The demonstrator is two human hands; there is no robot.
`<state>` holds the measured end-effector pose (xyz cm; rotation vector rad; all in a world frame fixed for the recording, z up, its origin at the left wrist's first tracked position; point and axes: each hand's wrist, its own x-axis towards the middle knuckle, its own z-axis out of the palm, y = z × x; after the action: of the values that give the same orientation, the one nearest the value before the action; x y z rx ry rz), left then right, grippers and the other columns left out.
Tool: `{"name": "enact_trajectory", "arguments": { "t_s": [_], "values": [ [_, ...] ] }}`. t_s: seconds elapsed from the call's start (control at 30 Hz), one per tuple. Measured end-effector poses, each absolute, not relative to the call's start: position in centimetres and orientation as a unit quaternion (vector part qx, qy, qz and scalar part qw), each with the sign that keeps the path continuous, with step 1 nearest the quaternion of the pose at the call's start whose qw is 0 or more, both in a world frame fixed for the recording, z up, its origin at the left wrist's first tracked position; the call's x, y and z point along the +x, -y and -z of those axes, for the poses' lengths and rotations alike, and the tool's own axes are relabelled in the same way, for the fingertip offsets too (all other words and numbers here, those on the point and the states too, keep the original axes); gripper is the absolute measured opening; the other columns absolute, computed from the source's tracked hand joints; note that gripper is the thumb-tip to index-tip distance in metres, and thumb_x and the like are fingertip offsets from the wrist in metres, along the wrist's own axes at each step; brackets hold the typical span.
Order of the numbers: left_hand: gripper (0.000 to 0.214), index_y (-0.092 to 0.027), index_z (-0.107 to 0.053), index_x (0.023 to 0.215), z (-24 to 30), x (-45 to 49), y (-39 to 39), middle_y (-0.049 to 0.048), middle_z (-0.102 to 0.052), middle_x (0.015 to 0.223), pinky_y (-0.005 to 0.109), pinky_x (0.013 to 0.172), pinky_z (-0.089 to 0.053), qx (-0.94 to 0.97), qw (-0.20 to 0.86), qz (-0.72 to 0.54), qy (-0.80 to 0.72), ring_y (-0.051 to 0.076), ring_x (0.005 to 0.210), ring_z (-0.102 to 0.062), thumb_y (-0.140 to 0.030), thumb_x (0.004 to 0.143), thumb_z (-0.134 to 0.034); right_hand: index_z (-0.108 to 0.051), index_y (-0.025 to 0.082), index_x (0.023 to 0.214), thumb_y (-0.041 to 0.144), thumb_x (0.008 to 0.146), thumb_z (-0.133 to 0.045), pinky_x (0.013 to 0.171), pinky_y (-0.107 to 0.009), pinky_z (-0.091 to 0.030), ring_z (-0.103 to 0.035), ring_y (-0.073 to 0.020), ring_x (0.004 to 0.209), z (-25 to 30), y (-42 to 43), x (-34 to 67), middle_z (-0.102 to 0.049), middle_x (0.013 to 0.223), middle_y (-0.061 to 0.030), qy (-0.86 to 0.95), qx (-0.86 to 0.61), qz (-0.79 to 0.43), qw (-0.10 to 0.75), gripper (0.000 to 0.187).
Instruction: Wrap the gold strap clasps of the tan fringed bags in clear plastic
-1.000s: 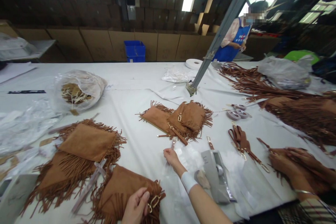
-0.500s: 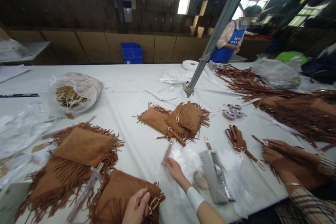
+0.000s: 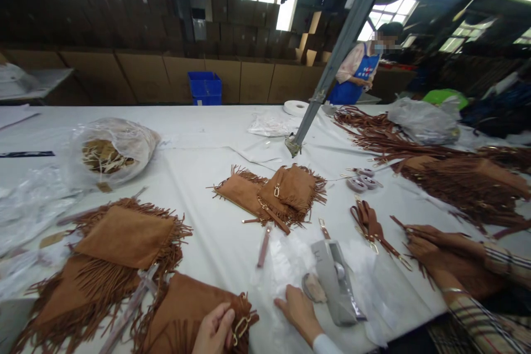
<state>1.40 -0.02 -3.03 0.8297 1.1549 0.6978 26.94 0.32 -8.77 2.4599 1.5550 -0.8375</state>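
Note:
My left hand (image 3: 214, 332) is closed on the top corner of a brown suede fringed bag (image 3: 188, 312), pinching it beside its gold chain clasp (image 3: 240, 329), near the table's front edge. My right hand (image 3: 297, 310) lies flat with fingers stretched out on a clear plastic sleeve (image 3: 286, 263) on the white table. A thin brown strap (image 3: 264, 246) lies on the table just beyond it. A grey tape dispenser (image 3: 335, 279) stands right of my right hand.
Two more fringed bags (image 3: 124, 235) lie at the left, another pair (image 3: 271, 193) in the middle. A co-worker's hands (image 3: 431, 246) handle brown straps at the right. A slanted metal pole (image 3: 332, 61) rises from the table. Another person in a blue apron (image 3: 357, 74) stands behind.
My right hand let go of the thin brown strap, which now lies on the table, and drew back toward me onto the plastic sleeve. My left hand stayed on the bag.

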Motion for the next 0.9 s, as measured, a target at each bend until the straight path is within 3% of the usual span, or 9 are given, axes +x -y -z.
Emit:
{"name": "enact_trajectory", "arguments": {
  "t_s": [0.1,0.23,0.43,0.57,0.7,0.9],
  "values": [
    [0.053,-0.015,-0.059,0.076,3.0,1.2,-0.4,-0.0083,-0.039,0.042,0.02,0.043,-0.025,0.401,0.693,-0.308,-0.514,0.007,0.041,-0.033,-0.068,0.072,-0.056,-0.067,0.017,0.079,0.027,0.081,-0.055,0.071,-0.03,-0.045,-0.067,-0.0252,0.085,9.4,0.5,26.4,-0.071,0.084,-0.0111,-0.537,0.797,0.275,0.044,0.016],
    [0.052,-0.016,-0.058,0.077,3.6,0.7,0.3,-0.0094,-0.039,0.04,0.019,0.041,-0.022,0.386,0.693,-0.312,-0.522,0.006,0.038,-0.03,-0.067,0.073,-0.057,-0.065,0.014,0.089,0.028,0.091,-0.042,0.071,-0.031,-0.044,-0.066,-0.0248,0.085,9.7,0.6,26.8,-0.07,0.087,-0.0134,-0.516,0.82,0.242,0.048,0.027],
    [0.054,-0.014,-0.059,0.079,3.5,0.6,0.9,-0.009,-0.041,0.04,0.019,0.041,-0.022,0.377,0.693,-0.309,-0.531,0.006,0.038,-0.031,-0.068,0.071,-0.058,-0.056,0.01,0.113,0.029,0.088,-0.05,0.08,-0.036,-0.042,-0.06,-0.0322,0.101,9.9,-0.2,27.8,-0.064,0.105,-0.0203,-0.485,0.854,0.179,0.052,0.032],
    [0.055,-0.015,-0.059,0.077,3.1,0.7,0.6,-0.0078,-0.043,0.04,0.02,0.041,-0.023,0.397,0.68,-0.31,-0.533,0.007,0.038,-0.033,-0.069,0.071,-0.057,-0.063,0.009,0.097,0.023,0.082,-0.056,0.077,-0.034,-0.041,-0.061,-0.0312,0.095,10.7,-1.6,29.0,-0.065,0.099,-0.0202,-0.491,0.85,0.188,0.027,0.022],
    [0.054,-0.015,-0.058,0.077,3.4,0.6,0.6,-0.0085,-0.042,0.04,0.02,0.04,-0.021,0.39,0.682,-0.31,-0.535,0.006,0.037,-0.031,-0.069,0.071,-0.056,-0.063,0.014,0.075,0.019,0.075,-0.06,0.067,-0.028,-0.04,-0.063,-0.0237,0.08,11.5,-2.7,30.5,-0.068,0.083,-0.0125,-0.486,0.844,0.226,-0.028,0.006],
    [0.053,-0.016,-0.057,0.077,3.3,0.7,0.8,-0.0093,-0.041,0.04,0.019,0.038,-0.018,0.377,0.69,-0.308,-0.535,0.006,0.036,-0.028,-0.069,0.071,-0.056,-0.057,0.018,0.067,0.029,0.076,-0.056,0.06,-0.025,-0.039,-0.061,-0.0192,0.067,11.2,-3.1,31.9,-0.067,0.069,-0.0055,-0.463,0.833,0.274,-0.13,0.014]
  ]
}}
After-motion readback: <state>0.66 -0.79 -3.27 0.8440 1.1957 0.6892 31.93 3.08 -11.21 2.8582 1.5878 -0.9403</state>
